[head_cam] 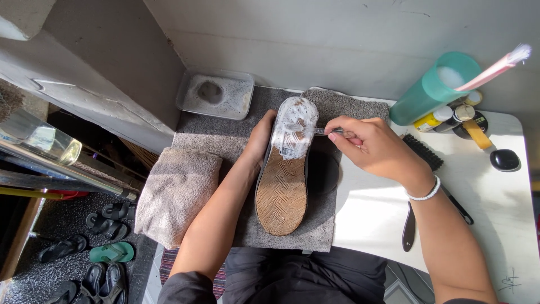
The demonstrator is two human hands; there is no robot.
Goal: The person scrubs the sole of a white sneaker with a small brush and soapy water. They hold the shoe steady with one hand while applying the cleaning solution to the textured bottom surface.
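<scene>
left hand (260,138) grips the sole-up shoe (284,180), lying lengthwise away from me, right hand (371,147) pinching a small brush (315,130) across its soapy far end

1 shoe (283,186), sole up, frame center. 2 hands: left hand (260,138), right hand (374,147). 2 grey towels: 1 flat towel (323,225), 1 folded towel (177,191) at left. 1 clear tray (215,94), upper center. 1 teal cup (430,90), upper right, w/ 1 pink toothbrush (495,67). Approx. 3 small bottles (450,117) beside it. 1 black brush (423,152). Approx. 6 sandals (93,253), lower left floor.
</scene>
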